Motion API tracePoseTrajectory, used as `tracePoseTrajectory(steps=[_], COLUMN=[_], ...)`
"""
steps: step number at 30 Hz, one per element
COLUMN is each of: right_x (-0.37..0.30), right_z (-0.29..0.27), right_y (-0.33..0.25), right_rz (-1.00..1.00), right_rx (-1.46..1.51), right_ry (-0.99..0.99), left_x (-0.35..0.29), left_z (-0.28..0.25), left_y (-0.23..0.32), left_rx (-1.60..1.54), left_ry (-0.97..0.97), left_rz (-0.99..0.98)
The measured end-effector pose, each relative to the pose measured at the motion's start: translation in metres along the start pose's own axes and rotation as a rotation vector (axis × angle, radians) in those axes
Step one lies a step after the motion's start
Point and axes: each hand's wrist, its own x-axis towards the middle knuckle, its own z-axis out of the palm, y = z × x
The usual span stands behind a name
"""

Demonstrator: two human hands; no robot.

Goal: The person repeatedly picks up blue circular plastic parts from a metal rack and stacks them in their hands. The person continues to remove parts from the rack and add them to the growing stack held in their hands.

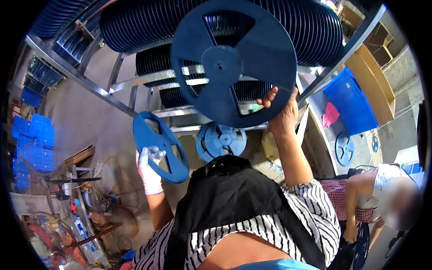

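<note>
My right hand is bare and grips a large dark blue plastic reel flange by its lower right edge, fingers through one of its cut-out windows. The disc stands up in front of the metal rack. My left hand, in a white glove, is closed on the lower left rim of a smaller blue reel, which is tilted and held apart from the large one. Rows of dark blue discs fill the rack behind, partly hidden by the large flange. More light blue reels lie lower down between my hands.
The rack's metal rail runs across on the left. Blue boxes are stacked at far left, above cluttered racks and wire. At right are a blue bin, a pink cloth, and a co-worker's hand beside a dark disc.
</note>
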Motion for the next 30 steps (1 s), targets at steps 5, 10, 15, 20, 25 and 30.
tracePoseTrajectory(steps=[5,10,15,20,25,30], right_x=[0.017,0.054,0.084,0.111,0.133,0.150], right_z=[-0.004,0.018,0.041,0.055,0.068,0.070], right_y=[-0.006,-0.002,0.016,0.023,0.024,0.027], right_rz=[-0.444,-0.638,-0.711,-0.824,-0.884,-0.936], right_rx=[-0.519,-0.683,-0.763,-0.896,-0.923,-1.061], right_ry=[0.001,0.223,0.321,0.412,0.468,0.516], left_x=[0.008,0.021,0.036,0.053,0.072,0.072], left_z=[-0.010,-0.001,-0.008,-0.002,-0.011,-0.006], left_y=[-0.009,-0.011,-0.011,-0.011,-0.013,-0.009], left_rx=[0.003,-0.004,-0.033,-0.012,0.031,0.034], left_ry=[0.014,-0.028,-0.047,-0.081,-0.079,-0.111], left_rz=[-0.041,-0.079,-0.083,-0.096,-0.168,-0.146])
